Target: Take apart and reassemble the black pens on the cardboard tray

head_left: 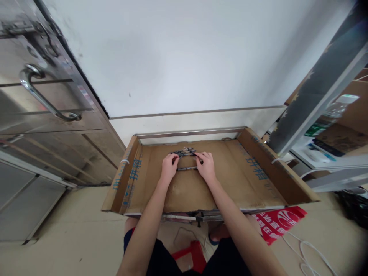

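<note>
At the centre of the frame, 1 small heap of slim dark rods (184, 152) lies on the floor of 1 cardboard tray (230, 180), between 2 bare hands; the pieces overlap too closely to count, and 1 loose rod (186, 168) lies apart just below the heap, its right end by the fingers of the right hand (206, 165); the right grip looks pinched around 1 thin rod at the heap's right end, while the left hand (169, 168) curls its fingertips at the left end, and I cannot tell whether that grip has hold of a piece; working from both ends probably keeps the rods lined up and steady; the tray's raised sides likely stop such thin pieces rolling away, and 2 white ties, 1 on the left wall (124, 161) and 1 on the right wall (276, 161), presumably hold the cardboard in place; 1 metal door handle (47, 97) shows at upper left, 1 plastic bottle (333, 113) at right, and 1 red printed sheet (283, 222) at lower right.
</note>
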A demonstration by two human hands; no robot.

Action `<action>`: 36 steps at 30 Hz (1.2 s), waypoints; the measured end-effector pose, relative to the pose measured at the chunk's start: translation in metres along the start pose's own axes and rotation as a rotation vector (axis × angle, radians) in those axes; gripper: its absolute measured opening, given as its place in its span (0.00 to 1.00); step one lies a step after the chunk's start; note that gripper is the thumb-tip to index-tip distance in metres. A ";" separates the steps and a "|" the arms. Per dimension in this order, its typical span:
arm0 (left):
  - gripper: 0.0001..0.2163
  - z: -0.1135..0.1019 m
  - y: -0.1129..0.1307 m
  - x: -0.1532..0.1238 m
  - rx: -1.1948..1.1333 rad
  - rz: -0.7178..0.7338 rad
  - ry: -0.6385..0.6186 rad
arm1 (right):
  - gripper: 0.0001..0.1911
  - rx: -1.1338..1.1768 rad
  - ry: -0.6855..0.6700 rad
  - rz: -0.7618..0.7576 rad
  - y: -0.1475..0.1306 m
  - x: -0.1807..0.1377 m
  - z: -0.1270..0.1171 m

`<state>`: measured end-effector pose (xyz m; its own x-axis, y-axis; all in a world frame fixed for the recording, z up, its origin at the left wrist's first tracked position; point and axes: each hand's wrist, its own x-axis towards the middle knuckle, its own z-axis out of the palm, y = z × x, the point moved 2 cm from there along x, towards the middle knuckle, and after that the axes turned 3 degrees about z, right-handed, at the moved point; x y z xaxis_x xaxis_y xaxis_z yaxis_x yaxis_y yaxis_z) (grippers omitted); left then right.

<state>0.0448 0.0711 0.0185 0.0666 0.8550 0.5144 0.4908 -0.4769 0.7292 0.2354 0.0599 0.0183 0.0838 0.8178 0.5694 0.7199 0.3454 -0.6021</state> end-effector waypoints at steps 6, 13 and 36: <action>0.05 0.000 -0.006 0.002 -0.346 -0.242 0.096 | 0.14 0.146 0.007 0.012 -0.004 0.001 -0.002; 0.11 0.000 -0.014 0.006 -0.755 -0.439 0.233 | 0.14 0.565 -0.044 0.269 0.002 0.004 0.004; 0.15 -0.007 -0.010 0.010 -0.949 -0.482 0.347 | 0.17 0.918 -0.071 0.542 0.006 0.005 0.005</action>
<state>0.0342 0.0835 0.0195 -0.2707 0.9597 0.0750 -0.4717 -0.2002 0.8587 0.2366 0.0690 0.0147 0.1759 0.9809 0.0832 -0.1982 0.1180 -0.9730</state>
